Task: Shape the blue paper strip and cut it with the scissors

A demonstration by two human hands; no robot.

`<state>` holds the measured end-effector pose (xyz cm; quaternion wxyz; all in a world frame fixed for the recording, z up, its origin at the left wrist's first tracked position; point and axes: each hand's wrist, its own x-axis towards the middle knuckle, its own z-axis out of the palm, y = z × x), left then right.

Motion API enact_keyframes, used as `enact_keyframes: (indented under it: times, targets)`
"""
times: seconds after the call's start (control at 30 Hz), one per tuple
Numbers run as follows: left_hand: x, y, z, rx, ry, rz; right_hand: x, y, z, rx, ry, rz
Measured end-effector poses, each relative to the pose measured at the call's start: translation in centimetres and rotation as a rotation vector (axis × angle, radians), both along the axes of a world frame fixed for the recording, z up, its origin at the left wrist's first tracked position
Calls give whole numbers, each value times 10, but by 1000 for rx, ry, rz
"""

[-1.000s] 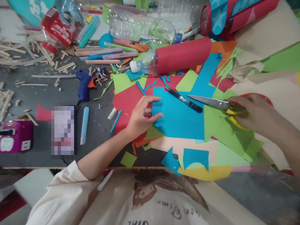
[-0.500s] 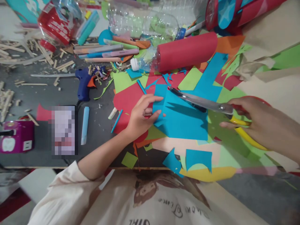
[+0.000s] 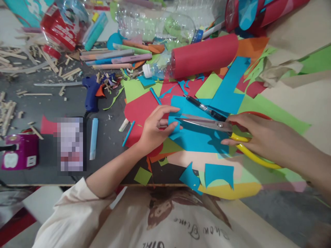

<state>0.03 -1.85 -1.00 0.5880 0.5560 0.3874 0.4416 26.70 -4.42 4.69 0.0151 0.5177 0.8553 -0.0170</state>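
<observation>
My left hand [image 3: 156,127] grips a blue piece of paper [image 3: 173,124] by its left side, the thumb and forefinger at its edges. My right hand [image 3: 248,132] is wrapped round the red and yellow handles of a pair of scissors [image 3: 207,123]. The blades point left, their tips close to the fingers of my left hand and over the blue paper. Whether they touch the paper I cannot tell. Under the scissors lies a larger blue sheet [image 3: 199,143]. A black pen [image 3: 204,107] rests just beyond the blades.
A bottle wrapped in red paper [image 3: 204,57] lies behind the sheets, with a clear bottle [image 3: 155,26] farther back. To the left are a blue glue gun [image 3: 91,93], a light blue marker [image 3: 93,137], a phone [image 3: 71,144] and a purple box [image 3: 20,151]. Blue scraps [image 3: 219,175] lie near the front edge.
My right hand has brought the scissors left and nearer to me, from above the pen to the blue paper at my left hand. The left hand has hardly moved.
</observation>
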Motion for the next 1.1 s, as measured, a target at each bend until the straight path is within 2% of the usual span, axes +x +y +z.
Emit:
enact_keyframes:
  times: [0.3,0.6,0.83,1.1]
  targets:
    - [-3,-1,-3,119,24,-61,-13,7,1,48,43,99]
    - [-4,0,-2,102,12,-79,-15,10,0,20,61,119]
    - [-4,0,-2,97,30,-61,-11,8,-4,-66,72,87]
    - [-3,-1,-1,64,50,-39,-12,9,0,-36,86,111]
